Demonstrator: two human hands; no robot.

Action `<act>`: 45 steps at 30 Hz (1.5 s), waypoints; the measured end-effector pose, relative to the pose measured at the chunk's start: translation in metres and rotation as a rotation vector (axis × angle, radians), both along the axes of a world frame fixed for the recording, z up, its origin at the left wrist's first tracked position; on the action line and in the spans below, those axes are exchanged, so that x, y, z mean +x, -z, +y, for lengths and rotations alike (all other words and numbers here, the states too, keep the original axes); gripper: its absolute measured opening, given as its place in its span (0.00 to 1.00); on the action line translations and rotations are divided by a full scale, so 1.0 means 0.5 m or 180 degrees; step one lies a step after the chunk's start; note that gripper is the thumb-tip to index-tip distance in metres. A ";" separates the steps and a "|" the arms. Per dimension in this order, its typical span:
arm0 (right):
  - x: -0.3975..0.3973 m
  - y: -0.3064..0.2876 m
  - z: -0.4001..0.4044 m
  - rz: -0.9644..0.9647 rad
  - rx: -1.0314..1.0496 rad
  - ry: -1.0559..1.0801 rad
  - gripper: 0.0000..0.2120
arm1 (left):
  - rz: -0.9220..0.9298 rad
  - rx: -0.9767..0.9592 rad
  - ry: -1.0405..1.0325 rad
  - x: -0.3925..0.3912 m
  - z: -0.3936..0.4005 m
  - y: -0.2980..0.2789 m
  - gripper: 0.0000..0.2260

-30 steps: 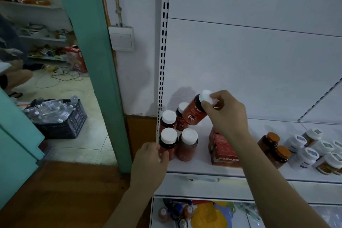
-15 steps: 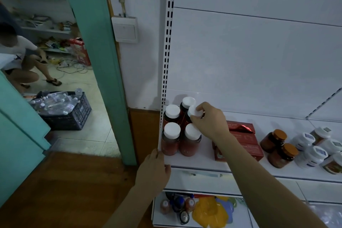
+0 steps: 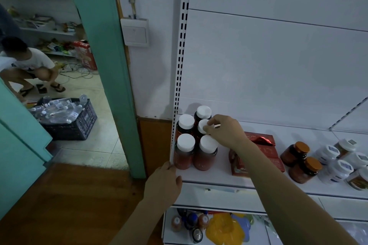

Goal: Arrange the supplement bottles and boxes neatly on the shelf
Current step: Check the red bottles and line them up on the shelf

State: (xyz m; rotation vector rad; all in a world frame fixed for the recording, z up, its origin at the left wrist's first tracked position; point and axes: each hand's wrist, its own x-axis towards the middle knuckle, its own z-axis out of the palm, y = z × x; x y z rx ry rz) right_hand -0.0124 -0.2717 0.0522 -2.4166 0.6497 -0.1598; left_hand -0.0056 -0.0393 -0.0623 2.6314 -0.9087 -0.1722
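Observation:
Several red bottles with white caps [image 3: 184, 151] stand grouped at the left end of the white shelf [image 3: 221, 173]. My right hand [image 3: 225, 131] pinches the white cap of the middle bottle [image 3: 202, 126], which stands among the others. At the shelf's front left corner rests my left hand [image 3: 164, 183], its thumb on the edge. Red boxes [image 3: 264, 151] lie stacked just right of the bottles, partly hidden by my right forearm. Two brown bottles with orange caps [image 3: 298, 157] and several white bottles [image 3: 338, 165] stand further right.
A lower shelf [image 3: 256, 232] holds small bottles and yellow and blue packets. Left of the shelf, a green door frame [image 3: 111, 77] opens onto a room with a black crate of clear bottles [image 3: 67, 117] and a crouching person [image 3: 27, 67].
My right hand brought the tilted red bottle down from above the shelf and stood it among the group. My left hand dropped from a front bottle to the shelf corner.

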 end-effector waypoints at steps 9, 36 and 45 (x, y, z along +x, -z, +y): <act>0.080 -0.036 0.005 -0.0111 -0.0728 -0.0023 0.15 | -0.0004 -0.0161 0.0047 0.012 0.007 -0.006 0.14; 0.009 -0.147 0.026 -0.1748 -0.0257 0.0684 0.12 | 0.0440 -0.0220 -0.0260 0.032 0.023 -0.035 0.12; -0.127 -0.199 0.096 -0.2364 0.0596 0.1204 0.07 | 0.0480 -0.2123 -0.0801 -0.005 -0.010 -0.254 0.10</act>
